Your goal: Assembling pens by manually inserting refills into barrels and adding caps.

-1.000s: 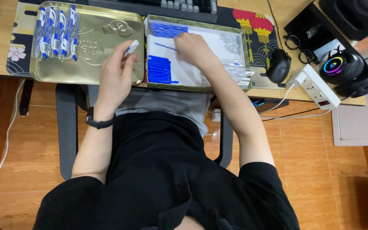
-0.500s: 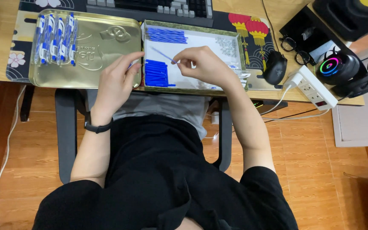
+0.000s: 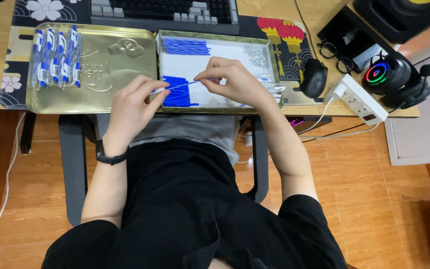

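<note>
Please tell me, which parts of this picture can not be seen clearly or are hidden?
Head view only:
- Thin blue refill between left hand and right hand: its ends are covered by the fingers.
- Small parts in the tin tray: too small to identify.
- Keyboard: cut off by the top edge.
- Right side of the tray: hidden by the right hand.

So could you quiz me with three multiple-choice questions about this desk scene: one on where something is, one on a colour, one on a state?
1. Where do the finished pens lie?
A. on the gold tin lid
B. on the keyboard
C. on the floor

2. What colour are the refills stacked in the tray?
A. red
B. blue
C. green

3. How is the thin refill held?
A. lying loose
B. left hand only
C. between both hands, right hand too

Answers: 1 A, they lie in a row at its left end; 2 B, both stacks are blue; 3 C, fingers pinch each end.
</note>
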